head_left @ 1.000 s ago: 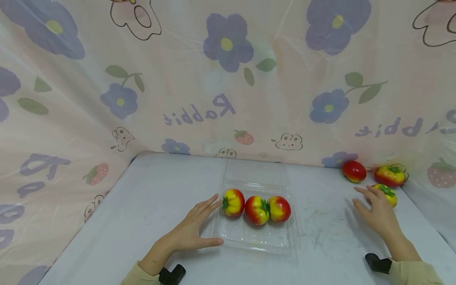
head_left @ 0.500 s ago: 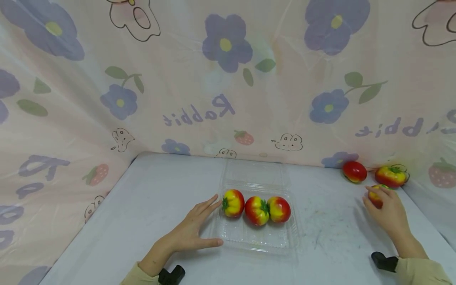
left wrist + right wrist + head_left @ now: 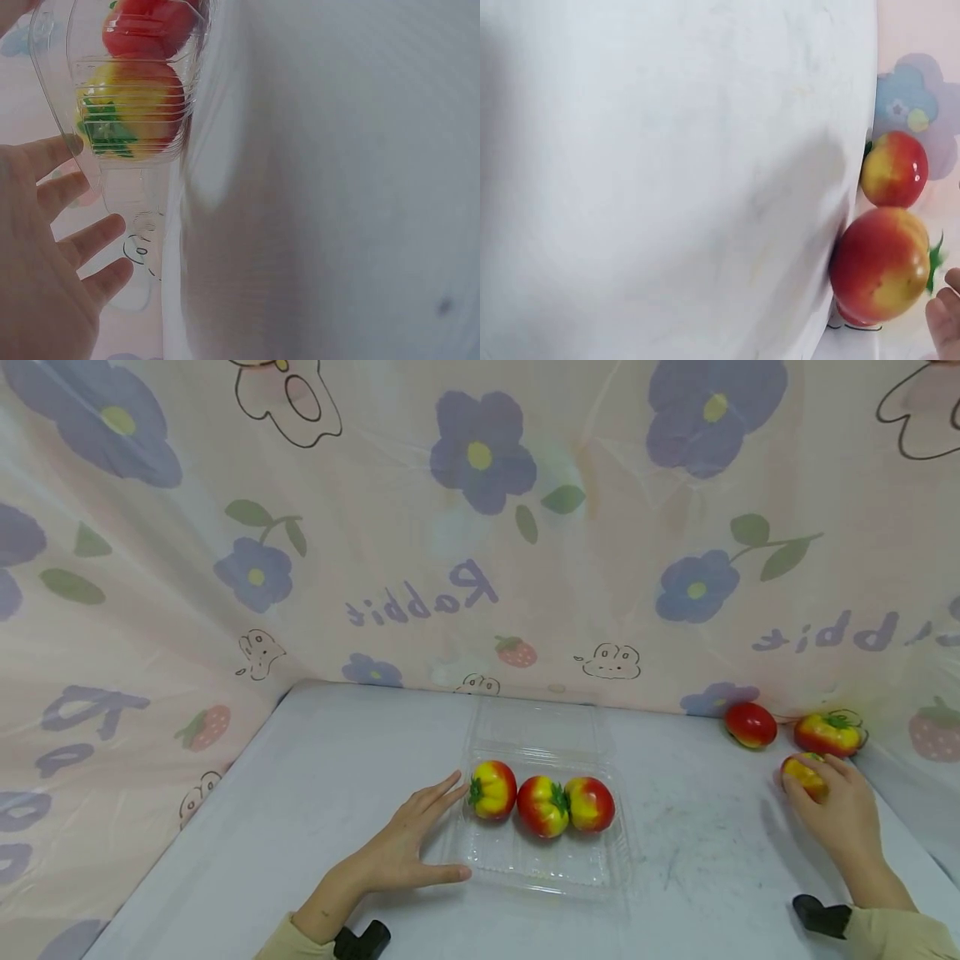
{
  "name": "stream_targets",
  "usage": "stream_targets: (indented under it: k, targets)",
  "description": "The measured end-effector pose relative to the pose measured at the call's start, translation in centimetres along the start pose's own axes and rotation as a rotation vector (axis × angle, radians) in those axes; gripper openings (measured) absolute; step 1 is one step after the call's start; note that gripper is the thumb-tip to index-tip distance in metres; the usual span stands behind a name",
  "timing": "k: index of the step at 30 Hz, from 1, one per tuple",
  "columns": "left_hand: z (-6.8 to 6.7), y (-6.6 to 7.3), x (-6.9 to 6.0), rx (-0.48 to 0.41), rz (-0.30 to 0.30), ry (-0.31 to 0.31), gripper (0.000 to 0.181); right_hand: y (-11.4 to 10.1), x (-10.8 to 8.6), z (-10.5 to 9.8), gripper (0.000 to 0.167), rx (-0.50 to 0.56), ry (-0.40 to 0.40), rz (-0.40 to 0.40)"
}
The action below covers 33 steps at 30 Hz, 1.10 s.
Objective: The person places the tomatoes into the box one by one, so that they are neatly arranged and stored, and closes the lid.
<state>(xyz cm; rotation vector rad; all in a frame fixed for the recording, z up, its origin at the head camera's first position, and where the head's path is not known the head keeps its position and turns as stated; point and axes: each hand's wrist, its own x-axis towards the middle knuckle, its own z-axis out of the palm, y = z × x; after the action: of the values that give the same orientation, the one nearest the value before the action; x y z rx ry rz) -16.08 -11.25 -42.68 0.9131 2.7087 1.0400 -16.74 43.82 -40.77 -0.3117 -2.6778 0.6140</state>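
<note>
on my screen, the left hand [image 3: 401, 850] is at nine o'clock of the clear box [image 3: 536, 862], its fingers [image 3: 96, 236] straight and spread beside the rim. three red-and-yellow fruits [image 3: 543, 807] sit in a row inside. on the table [image 3: 682, 793] at the box's two o'clock i see a redder fruit [image 3: 751, 725]; at its three, a near fruit [image 3: 810, 779] is partly covered by the right hand [image 3: 847, 810], and whether those fingers grip it i can't tell. a far fruit [image 3: 827, 735] rests at the near one's one o'clock.

Place: screened-off work area, room type unclear | flower-print sheeting [image 3: 390, 527] | white table [image 3: 360, 735]
</note>
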Motion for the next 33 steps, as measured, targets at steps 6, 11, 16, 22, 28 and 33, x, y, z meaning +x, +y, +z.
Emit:
stream_targets:
  k: [6,11,16,22,28,33]
  targets:
    - [-0.1,0.0,0.1,0.002,0.006,0.004,0.093,0.4,0.5,-0.2,0.051,-0.012,-0.016,0.038]
    - [0.0,0.0,0.1,0.006,0.005,0.005,0.093,1.0,0.7,-0.1,0.060,0.025,-0.065,0.080]
    - [0.0,-0.1,0.1,0.006,0.010,-0.004,0.095,1.7,0.9,0.0,0.069,0.039,-0.129,0.152]
    - [0.0,0.0,0.1,0.012,0.004,-0.004,0.093,2.3,1.0,0.1,0.075,0.060,-0.183,0.205]
    - [0.0,0.0,0.1,0.006,-0.001,-0.003,0.093,2.5,1.3,0.1,0.073,0.032,-0.186,0.178]
    - [0.0,0.1,0.1,0.009,-0.006,-0.001,0.094,2.3,1.6,0.0,0.070,0.017,-0.189,0.193]
